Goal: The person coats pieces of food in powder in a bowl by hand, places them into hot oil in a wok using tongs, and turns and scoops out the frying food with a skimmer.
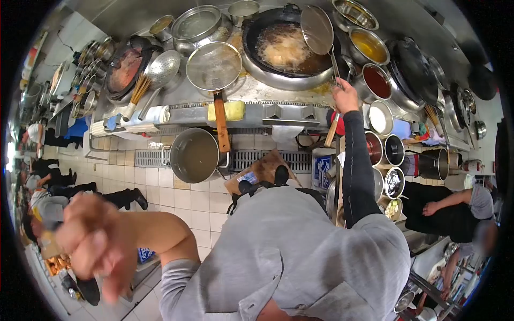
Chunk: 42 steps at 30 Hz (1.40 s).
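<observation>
Tiled floor (171,200) runs beneath a steel surface (256,88) crowded with cookware in a working kitchen. Over the right part of the black wok (248,49), in this view, lies the round head of a long skimmer (316,29); how high it is above the liquid cannot be judged. Its long axis runs from the right grip (345,97) away from the body and slightly left, so the pale, frothy mass (282,49) in the wok lies ahead of that grip and to its left. Fingers are wrapped closely around the skimmer's shaft, and a wooden handle end (332,131) juts out below them. Far nearer the lens and well apart from the wok, the left grip (91,243) is blurred; I cannot tell whether it holds anything. The skimmer's grey disc looks finely perforated or meshed, its shaft thin metal. Beside the wok rests a wire-mesh strainer (214,67) with a flat wooden handle; on the other side sit glossy red sauce (376,81) and clear yellow liquid (369,45) in round metal bowls
</observation>
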### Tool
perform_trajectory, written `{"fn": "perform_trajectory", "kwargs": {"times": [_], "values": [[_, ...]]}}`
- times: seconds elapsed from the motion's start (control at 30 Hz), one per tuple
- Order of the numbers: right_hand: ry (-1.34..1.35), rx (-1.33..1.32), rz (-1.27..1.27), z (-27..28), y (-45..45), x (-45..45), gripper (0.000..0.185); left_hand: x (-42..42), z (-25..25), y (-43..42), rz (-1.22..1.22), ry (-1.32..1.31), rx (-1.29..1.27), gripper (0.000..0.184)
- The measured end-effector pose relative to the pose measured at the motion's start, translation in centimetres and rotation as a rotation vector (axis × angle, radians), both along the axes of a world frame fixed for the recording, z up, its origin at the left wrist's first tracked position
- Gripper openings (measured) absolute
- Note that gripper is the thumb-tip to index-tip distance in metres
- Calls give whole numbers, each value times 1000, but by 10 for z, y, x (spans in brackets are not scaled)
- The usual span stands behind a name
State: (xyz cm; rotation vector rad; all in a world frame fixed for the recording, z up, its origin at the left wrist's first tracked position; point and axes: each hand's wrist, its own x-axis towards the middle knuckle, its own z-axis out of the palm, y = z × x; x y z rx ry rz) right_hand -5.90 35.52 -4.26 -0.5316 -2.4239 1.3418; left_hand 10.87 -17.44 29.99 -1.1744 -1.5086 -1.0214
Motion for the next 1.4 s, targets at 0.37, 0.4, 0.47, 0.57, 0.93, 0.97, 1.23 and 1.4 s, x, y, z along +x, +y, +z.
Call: {"fn": "perform_trajectory", "kwargs": {"times": [0.37,0.4,0.47,0.57,0.93,0.97,1.23,1.4], "values": [[-216,-609,83,44,-63,39,48,-51,-352,6,377,-1665,438,23],[-208,-600,87,39,-63,31,48,-51,-373,12,350,-1752,483,30],[-189,-580,92,34,-63,14,47,-50,-389,28,214,-1964,803,41],[-157,-624,75,34,-47,-2,45,-47,-419,34,-3,-2009,1035,53],[-106,-549,-73,38,33,-26,45,53,-507,20,383,-2241,706,40],[-118,-588,-66,31,36,-29,45,71,-522,13,430,-2282,550,35],[-257,-914,83,21,16,-46,40,122,-534,-1,646,-2198,-4,19],[-303,-1042,169,18,1,-47,44,114,-535,-6,512,-2308,211,15]]}}
